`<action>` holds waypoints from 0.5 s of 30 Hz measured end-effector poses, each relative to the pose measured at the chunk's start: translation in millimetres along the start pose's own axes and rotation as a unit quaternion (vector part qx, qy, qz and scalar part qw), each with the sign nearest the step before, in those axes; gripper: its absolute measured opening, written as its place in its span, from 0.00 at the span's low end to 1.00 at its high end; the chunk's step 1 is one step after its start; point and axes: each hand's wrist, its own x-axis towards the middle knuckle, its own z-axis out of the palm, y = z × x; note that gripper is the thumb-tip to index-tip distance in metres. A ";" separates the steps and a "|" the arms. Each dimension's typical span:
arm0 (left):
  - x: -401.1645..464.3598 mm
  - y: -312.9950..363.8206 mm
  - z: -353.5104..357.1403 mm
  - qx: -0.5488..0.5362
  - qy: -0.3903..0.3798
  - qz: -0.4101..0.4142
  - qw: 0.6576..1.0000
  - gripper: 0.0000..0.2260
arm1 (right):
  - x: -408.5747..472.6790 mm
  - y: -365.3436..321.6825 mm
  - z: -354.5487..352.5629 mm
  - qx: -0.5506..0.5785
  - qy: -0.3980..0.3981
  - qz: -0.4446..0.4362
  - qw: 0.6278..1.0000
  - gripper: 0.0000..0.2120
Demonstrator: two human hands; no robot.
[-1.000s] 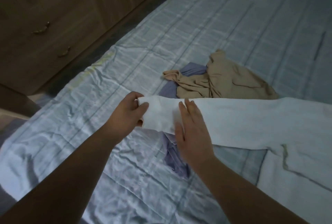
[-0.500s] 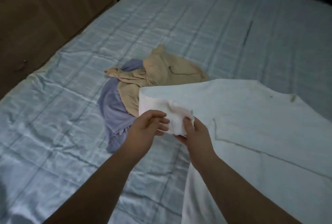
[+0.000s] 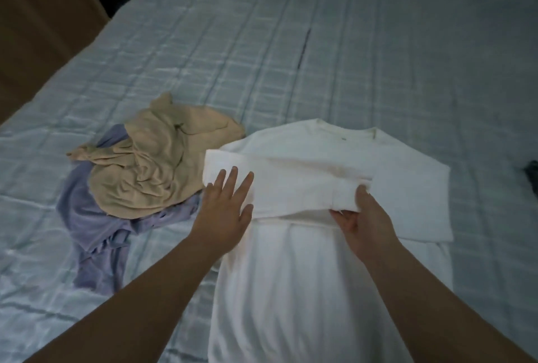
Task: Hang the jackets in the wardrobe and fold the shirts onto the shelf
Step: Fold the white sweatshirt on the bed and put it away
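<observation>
My 2 forearms reach in from the near edge of the bed, over the body of the white long-sleeved knit shirt [image 3: 320,275] that lies flat and face down, hem toward me, collar toward the far edge. My left hand [image 3: 224,211] rests flat on the shirt's left side, fingers straight and spread, pressing down the bend where the sleeve turns inward so the fold stays put. My right hand [image 3: 364,217] pinches the cuff end of that folded sleeve [image 3: 291,182], thumb on top and fingers curled underneath, laying it straight across the back. The other sleeve already lies folded in at the right, so I judge the shirt is about half folded; the body still needs doubling up before it can go to the shelf.

Just left of the shirt, toward the bed's left edge, the crumpled beige cotton garment [image 3: 157,164] sits heaped on the wrinkled lilac garment [image 3: 96,217], waiting their turn. Beyond them stretches the pale blue checked quilted bedspread [image 3: 262,42]. A small mark shows near the collar; it is too small to read, and I see no other writing.
</observation>
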 end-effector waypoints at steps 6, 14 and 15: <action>40.5 59.1 30.1 0.042 -0.031 0.000 0.999 0.27 | 31.8 -65.3 -74.3 0.061 0.092 -0.004 0.994 0.11; 71.7 106.2 64.4 0.090 -0.051 0.015 0.995 0.27 | 53.0 -117.1 -154.7 -0.022 0.179 0.002 0.984 0.10; 74.3 108.2 67.3 0.096 -0.052 0.015 0.994 0.27 | 55.1 -121.2 -162.8 -0.054 0.182 -0.008 0.982 0.12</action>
